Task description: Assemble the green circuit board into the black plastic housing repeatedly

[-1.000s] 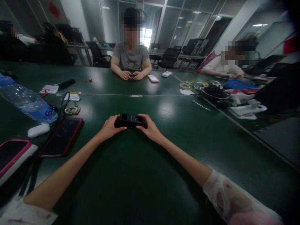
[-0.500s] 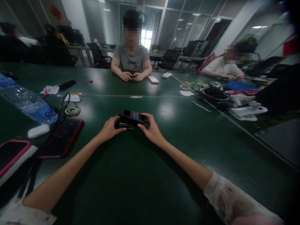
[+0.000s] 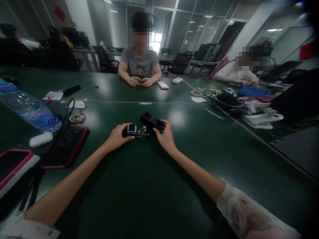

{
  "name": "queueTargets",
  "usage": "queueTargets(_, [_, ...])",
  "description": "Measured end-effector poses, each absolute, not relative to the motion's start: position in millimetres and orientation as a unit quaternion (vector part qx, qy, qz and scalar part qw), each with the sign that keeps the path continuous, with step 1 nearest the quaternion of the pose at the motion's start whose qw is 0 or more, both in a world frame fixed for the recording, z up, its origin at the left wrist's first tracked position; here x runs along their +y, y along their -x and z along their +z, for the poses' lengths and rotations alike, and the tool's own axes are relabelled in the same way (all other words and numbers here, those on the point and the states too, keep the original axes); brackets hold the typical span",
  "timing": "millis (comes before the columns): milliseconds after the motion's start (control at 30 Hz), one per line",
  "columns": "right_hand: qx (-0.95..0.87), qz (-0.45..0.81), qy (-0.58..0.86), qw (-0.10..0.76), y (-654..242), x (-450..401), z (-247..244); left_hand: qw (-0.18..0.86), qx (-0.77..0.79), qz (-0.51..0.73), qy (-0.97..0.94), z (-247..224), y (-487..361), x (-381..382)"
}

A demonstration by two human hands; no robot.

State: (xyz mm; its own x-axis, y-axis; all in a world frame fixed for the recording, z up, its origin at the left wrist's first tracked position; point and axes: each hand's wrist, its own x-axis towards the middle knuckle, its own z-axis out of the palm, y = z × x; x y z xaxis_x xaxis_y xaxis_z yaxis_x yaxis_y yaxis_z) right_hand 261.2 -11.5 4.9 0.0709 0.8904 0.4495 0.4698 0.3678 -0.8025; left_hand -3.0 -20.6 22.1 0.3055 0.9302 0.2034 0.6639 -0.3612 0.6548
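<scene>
A green circuit board with a small screen [image 3: 136, 130] lies low over the green table [image 3: 139, 186], in the middle of the view. My left hand [image 3: 119, 136] grips its left end between thumb and fingers. Tilted above the board's right part is a black plastic cover [image 3: 151, 120] with openings in it. The cover's right end is pinched in my right hand [image 3: 166, 135]. Whether the board sits in a lower shell is hard to make out.
To the left are a water bottle [image 3: 32, 111], a white case [image 3: 41, 139], a red-edged phone [image 3: 65, 146] and a pink-edged phone [image 3: 15, 162]. A wrench [image 3: 213, 113] and cables [image 3: 229, 101] lie to the right. A person [image 3: 140, 63] sits opposite.
My right hand has moved right with the black cover, which has come off the board's left part. The screen and circuitry now show. My left hand has stayed in place.
</scene>
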Motion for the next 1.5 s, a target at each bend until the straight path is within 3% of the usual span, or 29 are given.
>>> queueTargets(467, [-0.676, 0.229, 0.524, 0.465, -262.7, -10.5, 2.3, 0.226, 0.517, 0.289, -0.774, 20.2, 2.1, -20.1])
queueTargets(767, [-0.719, 0.148, 0.524, 0.432, -260.6, -12.3, 5.0, 0.217, 0.522, 0.28, -0.775, 21.3, 1.2, -21.6])
queueTargets(1500, [-0.697, 0.166, 0.532, 0.452, -263.0, -13.0, 3.1, 0.226, 0.531, 0.274, -0.769, 19.6, 2.0, -20.8])
